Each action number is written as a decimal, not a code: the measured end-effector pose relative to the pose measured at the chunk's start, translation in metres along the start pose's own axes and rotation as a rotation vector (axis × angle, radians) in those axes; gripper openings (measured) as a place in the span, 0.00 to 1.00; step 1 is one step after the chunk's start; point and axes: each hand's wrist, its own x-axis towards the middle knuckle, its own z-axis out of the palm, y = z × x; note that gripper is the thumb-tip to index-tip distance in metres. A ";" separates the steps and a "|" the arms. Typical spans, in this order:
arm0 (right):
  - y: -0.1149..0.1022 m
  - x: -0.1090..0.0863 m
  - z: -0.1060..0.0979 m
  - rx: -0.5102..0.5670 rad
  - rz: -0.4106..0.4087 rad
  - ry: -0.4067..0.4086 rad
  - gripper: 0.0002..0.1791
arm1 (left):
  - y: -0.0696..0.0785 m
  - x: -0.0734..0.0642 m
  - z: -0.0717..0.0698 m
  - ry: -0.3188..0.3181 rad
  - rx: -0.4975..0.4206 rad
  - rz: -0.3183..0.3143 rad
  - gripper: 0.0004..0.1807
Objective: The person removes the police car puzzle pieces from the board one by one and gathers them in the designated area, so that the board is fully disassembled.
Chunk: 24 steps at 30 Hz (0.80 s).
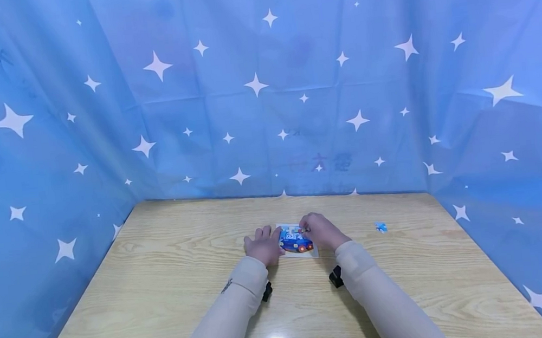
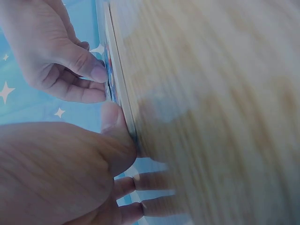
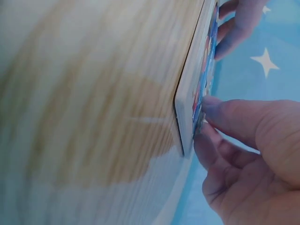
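Observation:
A jigsaw puzzle with a blue cartoon vehicle picture (image 1: 295,243) lies on the table in its thin pale tray (image 3: 184,117). My left hand (image 1: 265,246) rests at the left side of the tray, fingers spread and thumb along its near edge. From the right, my right hand (image 1: 323,231) reaches over the puzzle. Its thumb and fingers pinch a small puzzle piece (image 3: 200,119) at the picture's surface, mostly hidden by the fingertips. Farther right on the table lies a loose blue puzzle piece (image 1: 381,227), apart from both hands.
The wood-grain table (image 1: 174,287) spreads around the tray. Behind it and along both sides hangs a blue curtain (image 1: 294,107) with white stars. Black wrist devices (image 1: 336,277) sit under the sleeves.

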 end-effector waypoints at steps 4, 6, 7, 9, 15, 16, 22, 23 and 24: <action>0.001 0.000 -0.001 -0.021 -0.019 -0.006 0.10 | 0.000 -0.003 -0.002 0.007 -0.010 0.004 0.38; 0.001 -0.001 -0.001 -0.030 -0.027 -0.008 0.10 | 0.000 -0.004 -0.002 0.005 -0.016 0.004 0.38; 0.001 -0.002 -0.002 -0.033 -0.030 -0.007 0.10 | -0.001 -0.004 -0.003 0.005 -0.019 0.004 0.38; 0.001 -0.003 -0.003 -0.033 -0.035 0.000 0.10 | 0.000 -0.003 -0.003 0.002 -0.018 0.002 0.38; 0.006 -0.008 -0.008 -0.033 -0.041 0.033 0.10 | 0.000 -0.002 -0.005 -0.015 -0.008 -0.005 0.37; 0.007 -0.009 -0.009 -0.034 -0.038 0.038 0.10 | 0.000 -0.002 -0.005 -0.015 -0.011 -0.004 0.37; 0.017 -0.016 -0.014 -0.042 -0.055 0.050 0.10 | 0.002 -0.009 -0.009 -0.012 -0.028 0.005 0.37; 0.019 -0.018 -0.015 -0.034 -0.054 0.048 0.10 | 0.002 -0.010 -0.009 -0.013 -0.030 0.006 0.37; 0.020 -0.020 -0.016 -0.024 -0.048 0.045 0.10 | 0.002 -0.011 -0.010 -0.013 -0.031 0.007 0.37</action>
